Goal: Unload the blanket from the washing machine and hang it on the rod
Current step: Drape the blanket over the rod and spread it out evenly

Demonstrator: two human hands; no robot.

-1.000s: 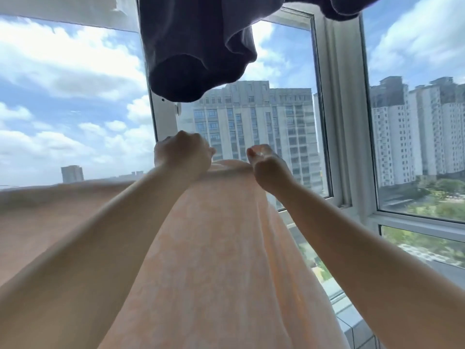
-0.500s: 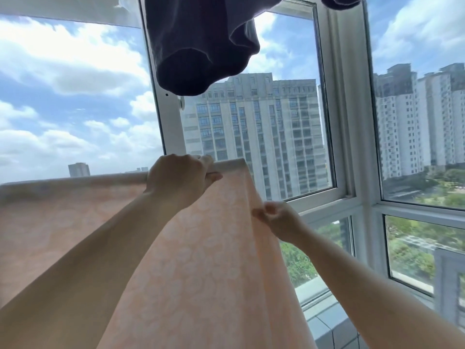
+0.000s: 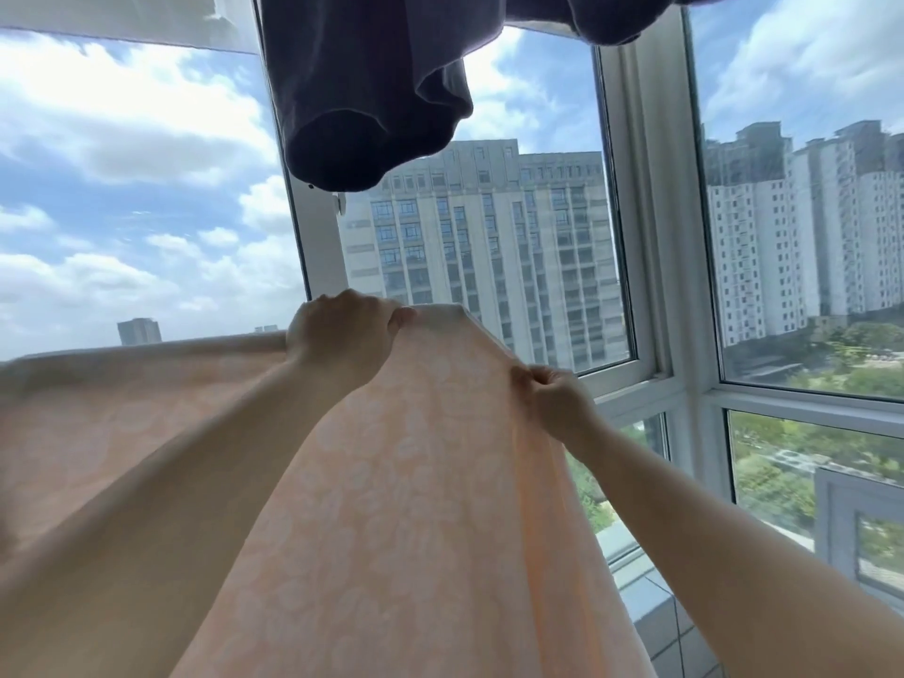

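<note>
A pale peach blanket [image 3: 401, 506] with a faint white pattern is stretched out in front of me, its top edge running from the far left to the middle of the view. My left hand [image 3: 342, 337] grips that top edge near its right corner. Lower and to the right, my right hand [image 3: 553, 398] pinches the blanket's right side edge. The rod itself is hidden; I cannot see what carries the top edge.
Dark purple laundry [image 3: 362, 85] hangs overhead, just above and behind my hands. White window frames [image 3: 645, 237] stand straight ahead with high-rise buildings outside. A tiled ledge [image 3: 650, 609] lies low on the right.
My right hand has slid from the blanket's top edge down its right side. The left hand has kept its grip on the top edge. The view has tilted slightly.
</note>
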